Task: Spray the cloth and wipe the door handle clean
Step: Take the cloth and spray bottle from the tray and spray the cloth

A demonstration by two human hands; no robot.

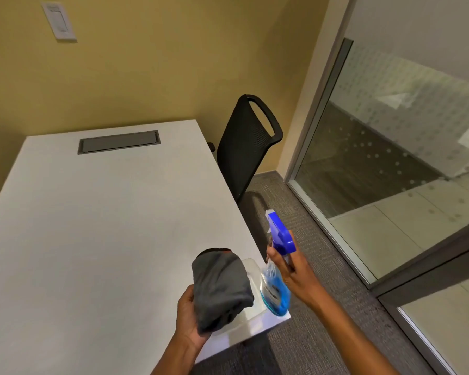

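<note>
A folded grey cloth (220, 288) rests in my left hand (188, 318), held up over the near right corner of the white table (98, 226). Just to its right, my right hand (290, 269) grips the neck of a clear spray bottle (274, 292) with blue liquid and a blue trigger head (280, 234). The white nozzle points up and away, toward the far left. Bottle and cloth are close together, almost touching. No door handle is in view.
A clear plastic tray (251, 269) lies on the table corner under the cloth. A black mesh chair (248, 144) stands at the table's far right side. Frosted glass wall panels (406, 147) with a metal frame run along the right. Grey carpet (314, 266) lies between table and glass.
</note>
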